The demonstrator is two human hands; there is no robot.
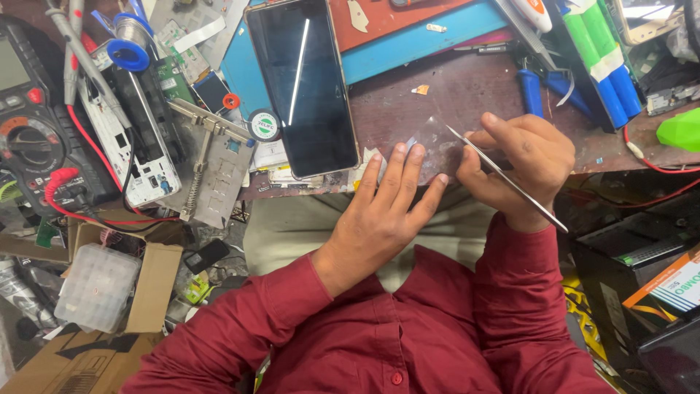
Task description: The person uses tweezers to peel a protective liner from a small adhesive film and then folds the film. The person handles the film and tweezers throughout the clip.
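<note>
My left hand (pixel 386 211) lies flat at the front edge of the brown workbench (pixel 474 87), its fingertips pressing on a clear, thin rectangular sheet (pixel 436 146). My right hand (pixel 521 168) grips slim metal tweezers (pixel 510 182) like a pen, their tip touching the sheet's upper right edge. A black smartphone (pixel 302 84) lies screen up just to the left of the sheet, apart from both hands.
A multimeter (pixel 29 124) with red leads, an opened white phone (pixel 131 138), a metal board holder (pixel 215 168) and a solder reel (pixel 131 44) crowd the left. Blue-handled tools (pixel 605 66) lie at the right. Cardboard boxes (pixel 146 284) sit below left.
</note>
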